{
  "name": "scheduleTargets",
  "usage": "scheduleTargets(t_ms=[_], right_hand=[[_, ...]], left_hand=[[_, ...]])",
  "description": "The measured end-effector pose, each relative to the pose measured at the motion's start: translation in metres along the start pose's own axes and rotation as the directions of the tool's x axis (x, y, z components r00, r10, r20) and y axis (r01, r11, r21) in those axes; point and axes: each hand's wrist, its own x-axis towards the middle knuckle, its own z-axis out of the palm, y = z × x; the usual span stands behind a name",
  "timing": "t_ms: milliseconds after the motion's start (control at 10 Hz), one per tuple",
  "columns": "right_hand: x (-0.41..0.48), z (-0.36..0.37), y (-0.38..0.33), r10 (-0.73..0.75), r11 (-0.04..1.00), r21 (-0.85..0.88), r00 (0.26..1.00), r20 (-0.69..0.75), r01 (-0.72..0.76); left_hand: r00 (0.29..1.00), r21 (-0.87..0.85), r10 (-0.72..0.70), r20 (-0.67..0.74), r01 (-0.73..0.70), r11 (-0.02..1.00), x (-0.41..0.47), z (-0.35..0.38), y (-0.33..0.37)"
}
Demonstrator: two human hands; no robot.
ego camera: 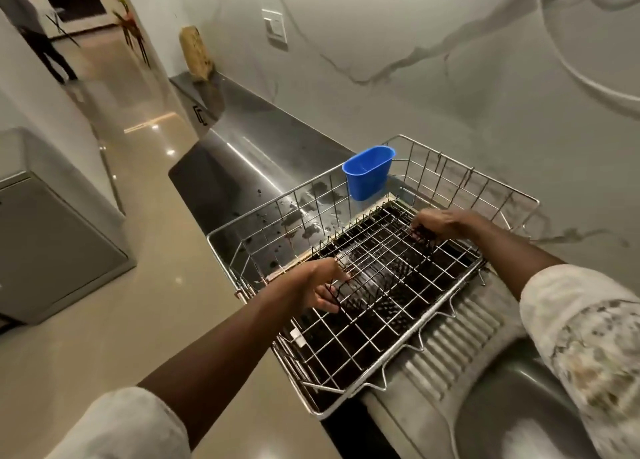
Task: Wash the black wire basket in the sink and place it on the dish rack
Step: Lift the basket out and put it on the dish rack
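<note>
The black wire basket (377,250) lies flat inside the large chrome dish rack (346,386) on the steel counter. My left hand (317,285) grips the basket's near-left edge, fingers curled round its wires. My right hand (446,223) grips the far-right edge the same way. The basket sits low in the rack, over a dark drip tray.
A blue plastic cup holder (369,173) hangs on the rack's far rim. The wet steel counter (263,153) stretches left toward a wooden board (195,53). The sink basin (512,420) and its ribbed drainboard (464,341) lie at lower right. A person stands far down the corridor.
</note>
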Motion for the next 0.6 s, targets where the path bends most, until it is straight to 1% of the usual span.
scheduleTargets(t_ms=[100,200,300,400,500,600], right_hand=[[0.007,0.003,0.002,0.023,0.999,-0.042,0.999,0.034,-0.022],[0.009,0.003,0.003,0.022,0.998,-0.052,0.999,0.035,-0.020],[0.002,0.003,0.001,-0.007,0.995,-0.102,1.000,-0.010,0.006],[-0.007,0.001,0.002,-0.041,0.987,-0.157,0.998,-0.055,0.032],[-0.023,-0.003,0.005,-0.158,0.918,-0.384,0.978,-0.133,0.096],[-0.039,0.002,0.005,-0.212,0.915,-0.391,0.945,-0.251,0.101]], left_hand=[[0.999,-0.030,-0.035,0.037,0.036,0.999,0.007,0.000,-0.004],[0.997,-0.020,-0.046,0.060,0.047,0.999,0.008,0.002,-0.004],[0.996,0.100,-0.074,0.043,0.070,0.993,0.004,0.000,-0.002],[0.998,0.281,-0.013,-0.061,0.030,0.959,0.003,-0.005,0.001],[0.938,0.582,0.302,-0.170,-0.151,0.799,-0.002,-0.006,0.018],[0.884,0.683,0.452,-0.120,-0.256,0.683,-0.017,0.001,0.034]])
